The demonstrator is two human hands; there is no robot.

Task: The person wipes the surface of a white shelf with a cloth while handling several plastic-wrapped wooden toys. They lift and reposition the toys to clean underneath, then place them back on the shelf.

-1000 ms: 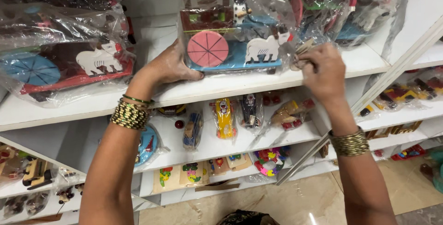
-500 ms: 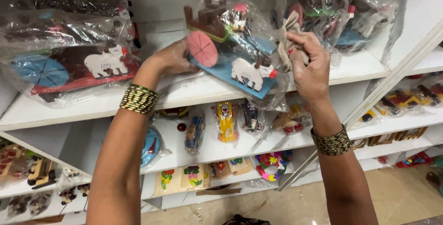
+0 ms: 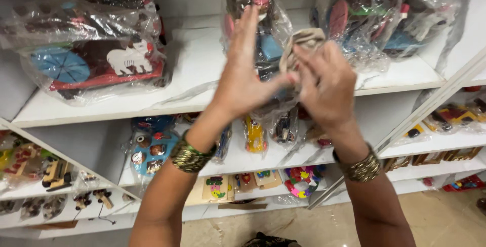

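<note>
Standing at the white shelves (image 3: pixel 202 80), the person has a plastic-wrapped wooden toy (image 3: pixel 263 49) lifted off the top board and turned up on end between both hands. The left hand (image 3: pixel 243 69) lies flat against the near side of the package, fingers stretched upward and pressed to the wrap, steadying it more than clenching it. The right hand (image 3: pixel 326 82) is closed around a crumpled beige cloth (image 3: pixel 301 49), which is bunched against the right side of the same package. Both wrists carry stacks of gold bangles (image 3: pixel 190 156).

Judging from how things lie, the wiping of this toy looks to be in progress: it is up off the shelf and the cloth is on it, but it is not yet set back down. A bare stretch of shelf shows beneath and behind it, likely its place.

To the left, a wrapped cart toy with a white animal and a blue wheel (image 3: pixel 96 64) sits on the top shelf, untouched. To the right, another wrapped bundle of toys (image 3: pixel 385 19) also rests on the board. Whether either has been cleaned I cannot tell. Lower shelves hold small wrapped cars (image 3: pixel 255 133) and colourful puzzles (image 3: pixel 298 181), all out of reach of the hands at present.
</note>
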